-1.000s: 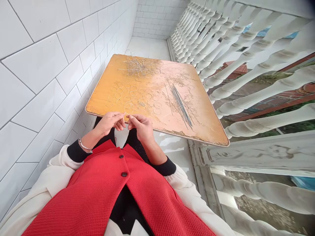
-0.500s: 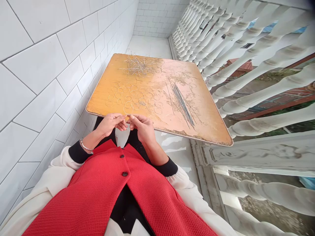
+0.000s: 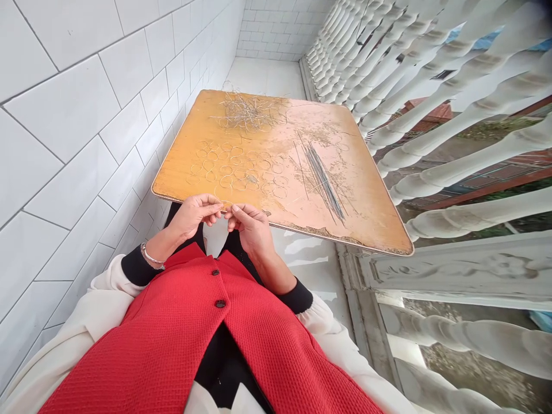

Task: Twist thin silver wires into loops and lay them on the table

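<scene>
My left hand and my right hand meet just below the near edge of a worn wooden board. Both pinch a thin wire ring between fingertips, fingers curled. On the board lie several finished wire rings in rows, a bundle of straight wires to the right, and a tangled heap of wire at the far end.
A white tiled wall runs along the left. A white balustrade lines the right side, close to the board's edge. White floor shows beyond the board. I wear a red waistcoat.
The view has shifted slightly, so the board sits a little higher. My hands stay together on the wire, with the fingers working it a little.
</scene>
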### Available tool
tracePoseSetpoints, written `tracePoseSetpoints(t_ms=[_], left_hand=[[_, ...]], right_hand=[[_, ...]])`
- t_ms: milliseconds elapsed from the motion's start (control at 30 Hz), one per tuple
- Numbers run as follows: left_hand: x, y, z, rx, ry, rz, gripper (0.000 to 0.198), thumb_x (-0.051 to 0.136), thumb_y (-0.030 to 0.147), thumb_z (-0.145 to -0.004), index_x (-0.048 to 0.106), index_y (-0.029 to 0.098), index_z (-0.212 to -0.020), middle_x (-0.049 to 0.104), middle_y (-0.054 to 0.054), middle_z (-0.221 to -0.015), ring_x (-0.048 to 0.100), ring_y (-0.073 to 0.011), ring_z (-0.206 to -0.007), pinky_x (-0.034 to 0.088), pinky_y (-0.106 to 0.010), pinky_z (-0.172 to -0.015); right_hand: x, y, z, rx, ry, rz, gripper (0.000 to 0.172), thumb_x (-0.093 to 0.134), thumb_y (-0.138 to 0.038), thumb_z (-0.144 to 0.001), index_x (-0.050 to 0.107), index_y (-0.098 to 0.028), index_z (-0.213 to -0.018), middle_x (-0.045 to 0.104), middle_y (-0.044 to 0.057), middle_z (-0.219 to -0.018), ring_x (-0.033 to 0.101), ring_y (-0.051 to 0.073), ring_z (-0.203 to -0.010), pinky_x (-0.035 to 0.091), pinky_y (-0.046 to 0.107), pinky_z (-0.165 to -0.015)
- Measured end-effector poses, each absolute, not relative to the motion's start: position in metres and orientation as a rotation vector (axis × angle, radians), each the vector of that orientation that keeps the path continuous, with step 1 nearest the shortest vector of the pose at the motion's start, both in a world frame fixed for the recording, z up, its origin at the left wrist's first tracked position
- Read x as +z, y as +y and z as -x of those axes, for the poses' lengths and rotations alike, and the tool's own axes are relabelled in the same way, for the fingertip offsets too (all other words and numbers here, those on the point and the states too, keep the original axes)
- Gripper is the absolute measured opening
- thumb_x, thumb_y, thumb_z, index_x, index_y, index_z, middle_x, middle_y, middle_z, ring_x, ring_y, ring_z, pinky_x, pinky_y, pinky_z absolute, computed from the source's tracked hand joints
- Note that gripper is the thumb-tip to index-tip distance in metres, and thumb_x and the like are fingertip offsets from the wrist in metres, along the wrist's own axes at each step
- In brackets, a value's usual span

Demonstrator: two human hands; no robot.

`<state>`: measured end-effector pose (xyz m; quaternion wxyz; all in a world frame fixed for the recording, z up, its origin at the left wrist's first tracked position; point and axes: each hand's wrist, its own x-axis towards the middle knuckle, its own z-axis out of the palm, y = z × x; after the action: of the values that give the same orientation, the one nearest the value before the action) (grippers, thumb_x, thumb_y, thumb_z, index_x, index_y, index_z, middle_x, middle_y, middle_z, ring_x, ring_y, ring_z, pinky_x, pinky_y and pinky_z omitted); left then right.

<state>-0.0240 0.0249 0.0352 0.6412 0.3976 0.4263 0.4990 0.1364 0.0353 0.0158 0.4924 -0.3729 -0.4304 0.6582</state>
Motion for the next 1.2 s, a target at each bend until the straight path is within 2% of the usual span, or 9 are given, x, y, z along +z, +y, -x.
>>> tracePoseSetpoints(t_ms=[200,433,600,767,967,1100,1200], left_hand=[[0.044,0.021,0.025,1.099,1.061,-1.017,0.013,0.073,0.02,-0.077,0.063,0.012,-0.072,0.061,0.003,-0.057,0.05,-0.0036,-0.045,0.036,-0.017,-0.044],[0.051,0.023,0.032,1.061,1.086,-1.04,0.01,0.073,0.016,-0.079,0.065,0.012,-0.074,0.066,0.001,-0.061,0.055,-0.0044,-0.047,0.041,-0.017,-0.047],[0.049,0.024,0.032,1.056,1.1,-1.062,0.009,0.071,0.016,-0.081,0.066,0.011,-0.076,0.066,0.001,-0.06,0.056,-0.0048,-0.047,0.044,-0.017,-0.048],[0.049,0.023,0.031,1.028,1.098,-1.073,0.009,0.071,0.016,-0.081,0.067,0.011,-0.076,0.066,0.001,-0.06,0.057,-0.005,-0.048,0.044,-0.016,-0.047],[0.048,0.023,0.031,0.967,1.088,-1.083,0.02,0.075,0.027,-0.084,0.066,0.011,-0.075,0.066,0.001,-0.061,0.057,-0.005,-0.047,0.043,-0.016,-0.046],[0.047,0.025,0.03,1.02,1.121,-1.051,0.03,0.068,0.04,-0.092,0.065,0.012,-0.081,0.066,0.0,-0.062,0.058,-0.0056,-0.047,0.042,-0.016,-0.046],[0.048,0.028,0.029,1.05,1.161,-1.065,0.029,0.068,0.039,-0.092,0.064,0.013,-0.079,0.067,0.0,-0.064,0.059,-0.0054,-0.048,0.042,-0.016,-0.046]], right_hand=[[0.016,0.032,-0.135,1.571,-1.086,0.877,0.028,0.082,-0.046,-0.072,0.071,-0.02,-0.07,0.066,-0.001,-0.064,0.048,0.006,-0.043,0.042,0.023,-0.044],[0.018,0.032,-0.14,1.599,-1.098,0.948,0.029,0.085,-0.047,-0.068,0.075,-0.021,-0.073,0.07,0.0,-0.073,0.055,0.007,-0.053,0.049,0.022,-0.051],[0.015,0.034,-0.139,1.593,-1.087,0.947,0.031,0.088,-0.047,-0.065,0.077,-0.022,-0.081,0.068,-0.001,-0.071,0.056,0.008,-0.055,0.052,0.022,-0.053],[0.017,0.034,-0.138,1.578,-1.085,0.957,0.035,0.087,-0.051,-0.064,0.076,-0.021,-0.078,0.068,-0.001,-0.069,0.057,0.008,-0.053,0.051,0.023,-0.053],[0.019,0.035,-0.136,1.48,-1.159,0.986,0.03,0.082,-0.048,-0.069,0.072,-0.02,-0.074,0.064,-0.002,-0.063,0.051,0.007,-0.045,0.043,0.024,-0.049],[0.018,0.035,-0.135,1.385,-1.195,1.045,0.031,0.079,-0.049,-0.07,0.069,-0.019,-0.07,0.063,-0.003,-0.061,0.049,0.007,-0.044,0.041,0.024,-0.048],[0.019,0.033,-0.135,1.361,-1.209,1.075,0.03,0.079,-0.047,-0.07,0.067,-0.019,-0.069,0.063,-0.003,-0.061,0.049,0.007,-0.043,0.04,0.024,-0.048]])
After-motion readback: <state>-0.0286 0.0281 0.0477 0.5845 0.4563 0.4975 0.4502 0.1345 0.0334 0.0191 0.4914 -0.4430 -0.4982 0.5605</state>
